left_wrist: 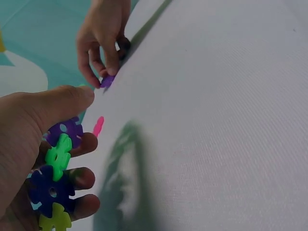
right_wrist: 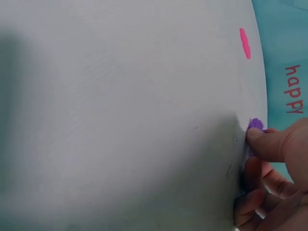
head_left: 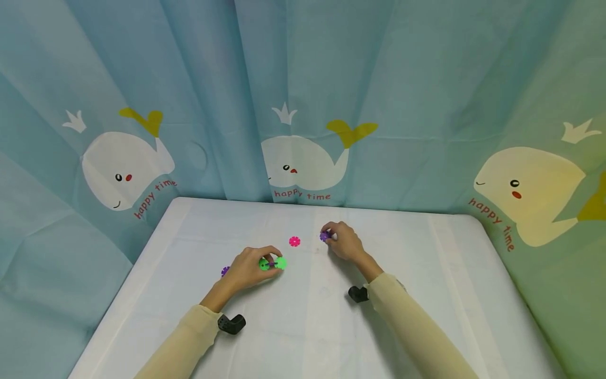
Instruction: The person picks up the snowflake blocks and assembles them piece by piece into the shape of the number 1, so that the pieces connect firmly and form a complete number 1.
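Pale-blue whale-print curtain (head_left: 416, 95) behind a white table (head_left: 293, 331). My left hand (head_left: 246, 268) grips a chain of notched discs (left_wrist: 55, 174): purple, green, dark blue, yellow. My right hand (head_left: 347, 244) pinches a purple disc (head_left: 324, 236) toward the far edge. Should handle as light, stiff, smooth plastic, maybe slippery; best taken by the scalloped rim. Flat pink disc (head_left: 294, 241) lies between.

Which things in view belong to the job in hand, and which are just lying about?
Part of the job:
chain of slotted discs, in the left hand
purple disc, pinched by the right hand
pink disc, loose on the table; probably another piece

Not part of it:
whale-print curtain
black device at the left wrist
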